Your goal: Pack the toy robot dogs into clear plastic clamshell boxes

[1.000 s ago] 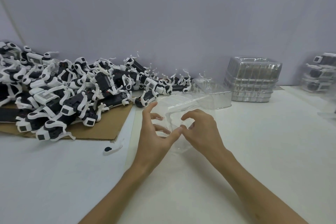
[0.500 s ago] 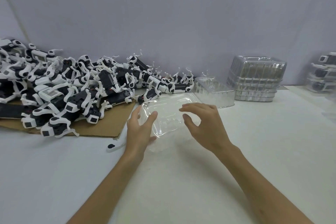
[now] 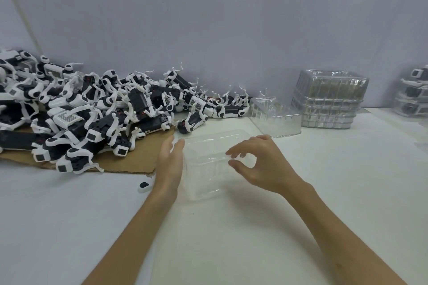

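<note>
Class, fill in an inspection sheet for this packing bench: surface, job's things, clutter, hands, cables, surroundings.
Surface: white table, cardboard sheet at left.
Job's things: toy robot dogs heaped on the cardboard; empty clamshell box between the hands; open box behind; box stack; packed boxes far right.
Clutter: loose small part beside left wrist.
Hands: left hand flat against the box's side; right hand curled over it, grip unclear.
Cables: nothing seen.
Surroundings: plain wall.

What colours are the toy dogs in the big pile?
Black and white toy dogs, in the head view.
</note>
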### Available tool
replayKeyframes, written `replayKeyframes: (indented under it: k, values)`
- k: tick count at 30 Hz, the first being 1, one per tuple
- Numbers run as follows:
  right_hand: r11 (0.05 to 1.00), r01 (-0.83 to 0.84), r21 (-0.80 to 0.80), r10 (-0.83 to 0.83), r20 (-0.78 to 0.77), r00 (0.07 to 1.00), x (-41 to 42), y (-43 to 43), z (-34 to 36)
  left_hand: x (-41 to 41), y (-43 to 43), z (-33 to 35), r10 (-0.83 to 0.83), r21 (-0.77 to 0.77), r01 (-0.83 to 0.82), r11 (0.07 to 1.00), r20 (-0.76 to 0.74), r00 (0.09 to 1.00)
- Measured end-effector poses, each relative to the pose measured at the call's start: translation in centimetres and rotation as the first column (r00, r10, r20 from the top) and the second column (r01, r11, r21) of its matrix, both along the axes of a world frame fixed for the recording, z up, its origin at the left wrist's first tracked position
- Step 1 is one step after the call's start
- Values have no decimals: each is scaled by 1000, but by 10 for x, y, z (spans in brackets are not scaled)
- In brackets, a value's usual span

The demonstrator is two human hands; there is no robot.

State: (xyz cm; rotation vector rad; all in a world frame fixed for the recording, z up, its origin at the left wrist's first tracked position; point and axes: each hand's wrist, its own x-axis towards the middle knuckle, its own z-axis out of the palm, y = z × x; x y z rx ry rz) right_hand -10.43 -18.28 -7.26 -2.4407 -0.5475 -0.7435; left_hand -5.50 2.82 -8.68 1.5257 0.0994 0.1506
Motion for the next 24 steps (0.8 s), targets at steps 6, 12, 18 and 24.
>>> replayKeyframes:
  k: [6,12,18,24]
  values:
    - [999,-21,-24,20,-40,999,0,-1,1,-8,5,15,46,54,-56,997,172,984]
    - [999,8,46,-10,40,999,-1,-4,3,0,3,19,-53,234,-9,972,257,965]
    - [990,8,138,-23,104,994,-1,-3,5,42,8,33,-117,477,15,879,186,975]
    - [979,-34,199,16,94,995,4,-2,1,111,4,38,-138,465,151,872,-64,988]
